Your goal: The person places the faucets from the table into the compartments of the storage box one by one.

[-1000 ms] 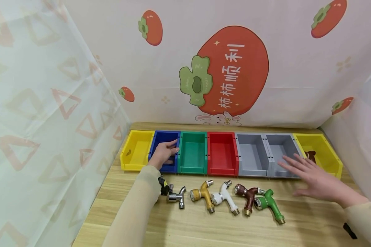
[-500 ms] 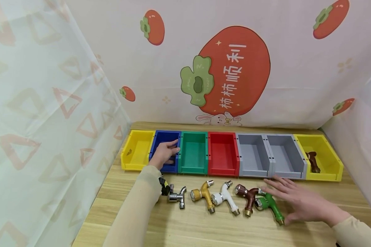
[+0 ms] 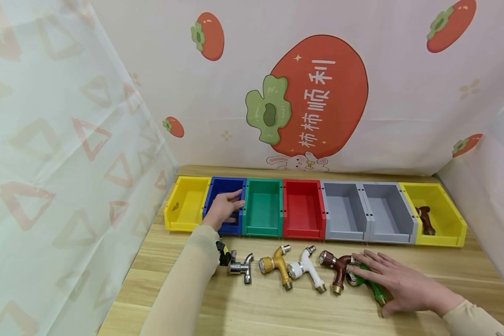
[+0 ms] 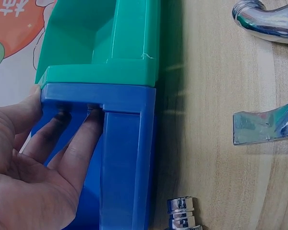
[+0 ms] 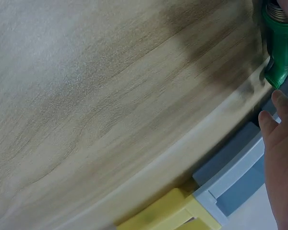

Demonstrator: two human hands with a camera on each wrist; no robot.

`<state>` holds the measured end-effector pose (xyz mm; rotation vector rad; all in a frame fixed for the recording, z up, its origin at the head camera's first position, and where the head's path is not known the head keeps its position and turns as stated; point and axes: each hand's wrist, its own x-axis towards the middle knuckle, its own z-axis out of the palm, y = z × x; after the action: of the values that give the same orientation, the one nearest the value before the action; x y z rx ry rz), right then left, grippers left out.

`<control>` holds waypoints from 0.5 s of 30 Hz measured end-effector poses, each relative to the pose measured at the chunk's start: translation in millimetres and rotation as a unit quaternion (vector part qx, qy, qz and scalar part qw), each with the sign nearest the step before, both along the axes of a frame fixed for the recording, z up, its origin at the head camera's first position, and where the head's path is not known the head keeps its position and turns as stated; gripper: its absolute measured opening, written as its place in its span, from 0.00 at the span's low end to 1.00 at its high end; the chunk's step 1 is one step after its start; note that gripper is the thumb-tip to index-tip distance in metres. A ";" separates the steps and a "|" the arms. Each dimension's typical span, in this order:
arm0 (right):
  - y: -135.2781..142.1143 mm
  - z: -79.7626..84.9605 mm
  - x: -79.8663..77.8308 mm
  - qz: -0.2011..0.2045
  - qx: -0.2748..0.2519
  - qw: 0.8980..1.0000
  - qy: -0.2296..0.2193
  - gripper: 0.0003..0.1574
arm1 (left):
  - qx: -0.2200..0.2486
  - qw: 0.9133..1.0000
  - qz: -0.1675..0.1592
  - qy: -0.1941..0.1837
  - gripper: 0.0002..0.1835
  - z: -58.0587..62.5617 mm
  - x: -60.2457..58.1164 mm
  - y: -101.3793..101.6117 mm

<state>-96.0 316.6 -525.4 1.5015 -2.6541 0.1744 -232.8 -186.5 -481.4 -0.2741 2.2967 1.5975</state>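
In the head view my left hand (image 3: 222, 209) is at the blue bin (image 3: 233, 227). The left wrist view has its fingers (image 4: 79, 148) against the inner side of the bin's wall and another digit over the rim, so the hand grips that wall. My right hand (image 3: 407, 283) hovers low over a green tap (image 3: 375, 290), its fingers spread and extended, partly hiding it. Left of that tap lies a dark brown tap (image 3: 339, 273). In the right wrist view, fingertips come close to the green tap (image 5: 281, 48); contact cannot be told.
Left of these lie a white tap (image 3: 308, 269), a yellow tap (image 3: 278, 268) and a chrome tap (image 3: 244, 268). Joined bins span the back: yellow (image 3: 190, 205), green (image 3: 263, 207), red (image 3: 302, 210), grey (image 3: 346, 210), and a right yellow bin (image 3: 449, 219) holding a brown piece (image 3: 426, 221).
My right hand has moved left and toward me, from beside the right-hand grey and yellow bins down to the green tap. The left hand has stayed at the blue bin.
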 end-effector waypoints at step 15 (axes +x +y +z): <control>2.9 -0.8 1.6 -0.024 -0.009 0.999 -0.031 0.70 | -0.001 1.000 0.000 0.006 0.30 -1.2 0.9 0.2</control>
<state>-94.5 319.5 -526.3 1.4473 -2.7263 0.2444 -231.9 -186.3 -482.5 -0.2655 2.3080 1.6003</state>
